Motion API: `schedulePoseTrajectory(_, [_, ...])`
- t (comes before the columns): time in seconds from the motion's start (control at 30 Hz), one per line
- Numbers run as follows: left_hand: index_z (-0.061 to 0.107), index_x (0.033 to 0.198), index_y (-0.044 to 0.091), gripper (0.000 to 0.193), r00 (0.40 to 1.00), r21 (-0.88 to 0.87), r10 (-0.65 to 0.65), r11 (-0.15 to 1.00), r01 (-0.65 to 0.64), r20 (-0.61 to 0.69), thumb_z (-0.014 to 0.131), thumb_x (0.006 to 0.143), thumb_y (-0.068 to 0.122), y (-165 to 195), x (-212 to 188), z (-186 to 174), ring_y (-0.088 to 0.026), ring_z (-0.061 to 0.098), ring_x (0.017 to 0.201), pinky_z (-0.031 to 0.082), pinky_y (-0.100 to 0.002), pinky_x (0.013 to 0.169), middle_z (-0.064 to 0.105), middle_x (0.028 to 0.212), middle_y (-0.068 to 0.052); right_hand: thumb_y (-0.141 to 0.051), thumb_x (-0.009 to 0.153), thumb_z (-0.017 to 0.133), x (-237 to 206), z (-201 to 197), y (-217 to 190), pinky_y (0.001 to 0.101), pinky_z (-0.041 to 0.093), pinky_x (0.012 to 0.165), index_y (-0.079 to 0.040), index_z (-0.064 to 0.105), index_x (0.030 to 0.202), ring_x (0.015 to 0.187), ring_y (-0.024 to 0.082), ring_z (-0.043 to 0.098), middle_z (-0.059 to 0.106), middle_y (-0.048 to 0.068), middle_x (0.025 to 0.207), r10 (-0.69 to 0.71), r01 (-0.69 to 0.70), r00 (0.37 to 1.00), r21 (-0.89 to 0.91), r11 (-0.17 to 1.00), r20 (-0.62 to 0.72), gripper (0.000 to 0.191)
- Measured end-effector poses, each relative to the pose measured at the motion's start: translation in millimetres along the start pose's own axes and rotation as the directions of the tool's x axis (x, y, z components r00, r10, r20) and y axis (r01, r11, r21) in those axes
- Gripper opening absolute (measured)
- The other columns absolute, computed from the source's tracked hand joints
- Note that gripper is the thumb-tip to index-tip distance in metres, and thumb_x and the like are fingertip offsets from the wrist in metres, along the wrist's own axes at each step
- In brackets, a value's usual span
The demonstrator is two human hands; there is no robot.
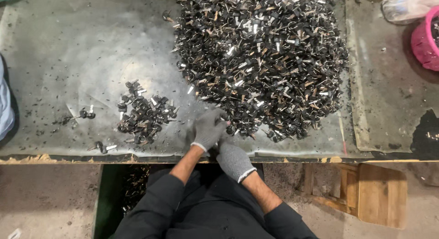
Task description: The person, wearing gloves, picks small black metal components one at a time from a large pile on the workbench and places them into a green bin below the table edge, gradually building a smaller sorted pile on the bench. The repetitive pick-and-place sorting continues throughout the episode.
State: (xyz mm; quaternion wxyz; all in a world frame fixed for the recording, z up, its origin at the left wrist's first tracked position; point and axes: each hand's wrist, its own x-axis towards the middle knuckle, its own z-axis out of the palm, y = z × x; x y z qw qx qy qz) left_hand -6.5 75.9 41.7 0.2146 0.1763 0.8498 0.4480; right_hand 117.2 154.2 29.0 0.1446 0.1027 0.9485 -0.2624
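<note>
- Both of my gloved hands are working pressed together at the near edge of the table (55,60): my left hand (208,129) is lying over my right hand (233,159), close in front of my body. They look closed around a small piece pulled from the pile, though the motion blur and the overlap are hiding it, so I cannot tell exactly what is pinched between them.
- Keeping the wrists low and close to the edge is helping, I judge, because a dropped piece is then landing on the sheet instead of in the gap below, where some bits are already lying in the green bin (132,184).
- Just left of my hands, the small sorted heap (144,115) is sitting well within reach; I am judging it best to set each finished piece there with a short sideways move, not a toss, so it is not scattering toward the stray pieces (87,113) further left.
- Right behind my fingers, the big pile of black and metal parts (260,60) is touching the working spot. Drawing from its near fringe, one piece at a time, seems wise, as the rings are tangling.
- Far right, the pink basket (425,42) and a plastic bag (407,8) are lying well apart from my work.
</note>
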Motion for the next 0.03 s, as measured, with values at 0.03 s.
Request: schedulePoseTrajectory(0.03, [0.075, 0.106, 0.013, 0.025, 0.997, -0.063, 0.064, 0.996, -0.062, 0.031, 0.076, 0.083, 0.024, -0.9, -3.4, -0.5, -0.024, 0.073, 0.091, 0.058, -0.038, 0.085, 0.074, 0.098, -0.01, -0.015, 0.083, 0.067, 0.5, 1.1, 2.0, 0.051, 0.058, 0.082, -0.002, 0.062, 0.115, 0.094, 0.042, 0.072, 0.072, 0.027, 0.099, -0.03, 0.031, 0.999, 0.021, 0.999, -0.028, 0.034])
